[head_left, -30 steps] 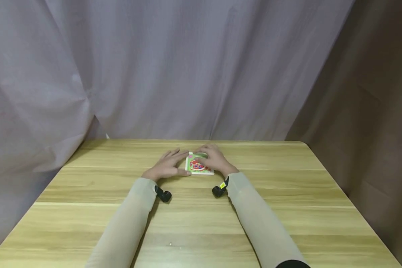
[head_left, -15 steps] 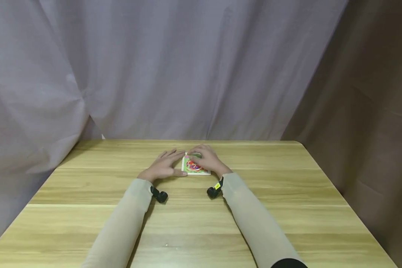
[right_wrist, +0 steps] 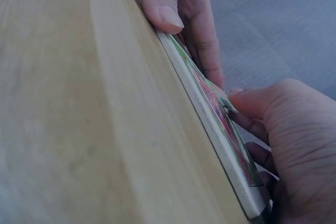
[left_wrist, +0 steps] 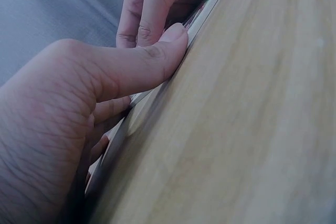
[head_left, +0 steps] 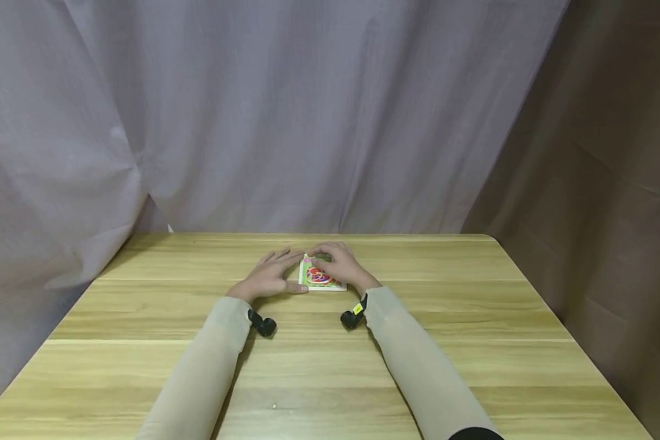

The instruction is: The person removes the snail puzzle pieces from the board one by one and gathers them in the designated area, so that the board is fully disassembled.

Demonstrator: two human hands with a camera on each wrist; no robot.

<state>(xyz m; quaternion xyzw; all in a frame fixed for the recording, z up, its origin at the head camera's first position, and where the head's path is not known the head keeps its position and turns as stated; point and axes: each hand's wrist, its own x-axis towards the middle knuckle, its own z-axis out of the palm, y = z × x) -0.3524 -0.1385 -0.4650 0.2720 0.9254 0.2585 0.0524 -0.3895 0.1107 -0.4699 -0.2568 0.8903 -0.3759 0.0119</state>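
A small flat puzzle board [head_left: 321,280] with a white rim and a green, red and purple picture lies near the far side of the table. My left hand [head_left: 269,276] holds its left side, thumb at the near edge and forefinger reaching to the far left corner. Over the upper right part bends my right hand [head_left: 342,266]. In the right wrist view, its thumb [right_wrist: 252,100] and fingers pinch a small green-edged puzzle piece [right_wrist: 226,102] at the picture's surface; the hand hides much of it. The left wrist view shows the left thumb [left_wrist: 142,69] pressing the board's rim.
The wooden table [head_left: 319,366] extends widely toward me and to both sides. Grey curtains [head_left: 253,122] hang behind it, with a darker fabric [head_left: 599,183] at the right. A small black camera [head_left: 265,326] sits at each wrist.
The head view has shifted slightly, so everything sits a little further left in it. Both hands keep nearly the same hold, with the right hand still over the board's upper part.
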